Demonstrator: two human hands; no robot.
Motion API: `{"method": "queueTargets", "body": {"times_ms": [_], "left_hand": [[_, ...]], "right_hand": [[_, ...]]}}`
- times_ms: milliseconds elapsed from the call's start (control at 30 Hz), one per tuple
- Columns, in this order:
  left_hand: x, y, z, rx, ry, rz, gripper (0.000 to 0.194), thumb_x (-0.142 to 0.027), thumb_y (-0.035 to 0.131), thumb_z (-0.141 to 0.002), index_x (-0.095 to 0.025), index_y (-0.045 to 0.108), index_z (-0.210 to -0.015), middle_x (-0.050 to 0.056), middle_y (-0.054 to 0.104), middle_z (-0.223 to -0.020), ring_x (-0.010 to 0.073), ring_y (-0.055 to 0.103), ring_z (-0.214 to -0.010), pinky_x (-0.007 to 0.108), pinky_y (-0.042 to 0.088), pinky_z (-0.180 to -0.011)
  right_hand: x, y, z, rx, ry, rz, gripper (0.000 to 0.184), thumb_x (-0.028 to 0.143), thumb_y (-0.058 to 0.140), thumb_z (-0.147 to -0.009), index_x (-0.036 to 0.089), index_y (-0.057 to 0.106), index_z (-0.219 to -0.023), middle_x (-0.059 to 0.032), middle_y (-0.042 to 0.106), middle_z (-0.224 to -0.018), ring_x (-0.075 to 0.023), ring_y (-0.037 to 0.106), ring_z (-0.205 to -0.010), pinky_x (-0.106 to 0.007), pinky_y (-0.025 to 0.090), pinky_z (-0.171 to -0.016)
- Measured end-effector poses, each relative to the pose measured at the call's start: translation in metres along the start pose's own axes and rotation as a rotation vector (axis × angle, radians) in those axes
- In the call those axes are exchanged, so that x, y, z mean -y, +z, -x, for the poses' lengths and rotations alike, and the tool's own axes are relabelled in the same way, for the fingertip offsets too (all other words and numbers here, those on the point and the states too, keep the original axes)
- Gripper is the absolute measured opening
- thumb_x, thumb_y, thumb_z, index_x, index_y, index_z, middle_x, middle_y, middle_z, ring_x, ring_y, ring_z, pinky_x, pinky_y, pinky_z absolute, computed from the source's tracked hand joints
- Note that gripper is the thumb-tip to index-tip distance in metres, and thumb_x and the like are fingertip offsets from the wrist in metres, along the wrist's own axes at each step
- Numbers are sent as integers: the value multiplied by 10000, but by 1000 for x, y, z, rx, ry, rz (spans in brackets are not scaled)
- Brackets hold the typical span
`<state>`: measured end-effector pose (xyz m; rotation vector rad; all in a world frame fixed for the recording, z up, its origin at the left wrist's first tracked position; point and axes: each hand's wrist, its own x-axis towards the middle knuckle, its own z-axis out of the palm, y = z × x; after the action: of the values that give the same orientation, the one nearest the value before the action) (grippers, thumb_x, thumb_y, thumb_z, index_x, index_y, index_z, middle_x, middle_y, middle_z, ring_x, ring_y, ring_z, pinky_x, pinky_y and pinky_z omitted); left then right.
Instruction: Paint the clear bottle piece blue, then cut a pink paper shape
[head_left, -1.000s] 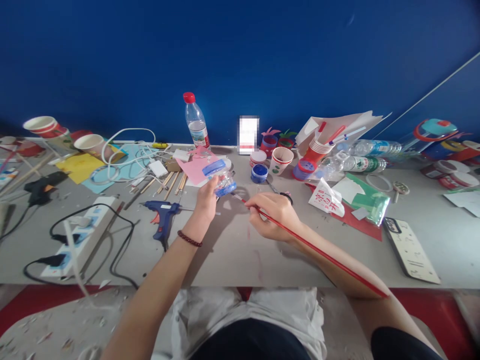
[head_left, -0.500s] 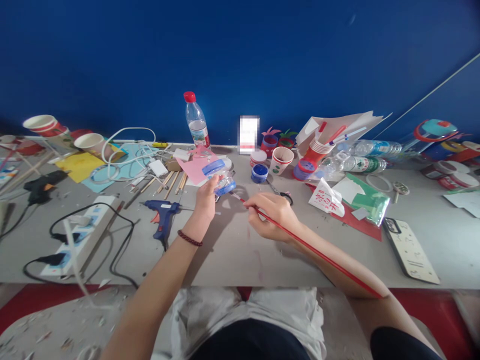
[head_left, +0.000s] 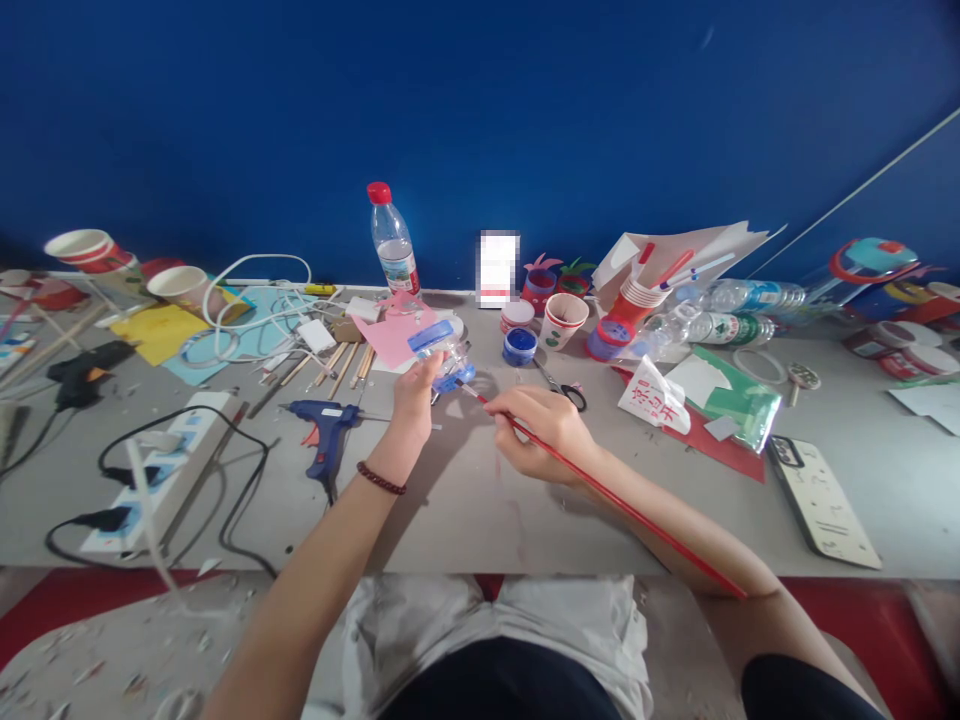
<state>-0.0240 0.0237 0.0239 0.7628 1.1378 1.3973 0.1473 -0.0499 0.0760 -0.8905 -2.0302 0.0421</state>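
My left hand (head_left: 417, 393) is closed around a clear plastic piece with blue-painted bands (head_left: 431, 338), raised over the table. It looks like a cut bottle part, but my fingers hide some of it. In my right hand (head_left: 541, 430) is a long red paintbrush (head_left: 622, 503), pinched near its bristles, with the handle lying back along my forearm. The brush tip meets the blue lower edge of the plastic piece, or is very close to it. Beyond my right hand stands an uncapped jar of blue paint (head_left: 520, 346), beside a paper cup (head_left: 563, 322).
A blue glue gun (head_left: 330, 432) and a power strip (head_left: 161, 470) with black cables lie left. Scissors (head_left: 564, 388) rest past my right hand. A red-capped bottle (head_left: 393, 245) stands at the back. Papers, plastic bottles (head_left: 731, 328) and a phone (head_left: 823, 505) occupy the right side.
The brush has shifted slightly up and left, its tip now at the plastic piece's lower blue edge. My left hand has turned the piece slightly.
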Motion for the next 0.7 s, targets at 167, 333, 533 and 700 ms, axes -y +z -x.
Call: {"method": "queueTargets", "body": {"times_ms": [167,333,533,700], "left_hand": [[-3,1,5,0,19,-52,520,-612,800,-628,-174,735,-900,74,742,-1021,271,651,-1056,366,491,-894],[-12,3,11,-25,12,-132,520,-638,763,-657,-176,741,-896,75,739,-1021,258,640,-1038,327,481,-829],[-11,4,12,-10,5,-109,545,-643,776,-635,-165,726,-892,77,722,-972,249,640,-979,345,467,-817],[-10,3,11,-7,29,-117,475,-617,770,-681,-181,712,-862,65,706,-934,233,633,-957,340,468,-793]], "right_hand": [[1,-1,-1,59,-10,41,166,97,471,-827,217,579,-866,-11,660,-705,-138,605,-636,-233,474,-603],[0,-1,2,108,-18,52,156,102,470,-804,221,570,-825,-1,630,-663,-133,575,-592,-235,455,-578],[4,-1,-1,71,-24,65,194,104,456,-854,227,594,-913,-13,672,-725,-136,621,-655,-232,461,-578],[1,2,1,88,-50,71,175,102,470,-823,214,594,-873,-5,649,-683,-136,590,-601,-235,464,-578]]}}
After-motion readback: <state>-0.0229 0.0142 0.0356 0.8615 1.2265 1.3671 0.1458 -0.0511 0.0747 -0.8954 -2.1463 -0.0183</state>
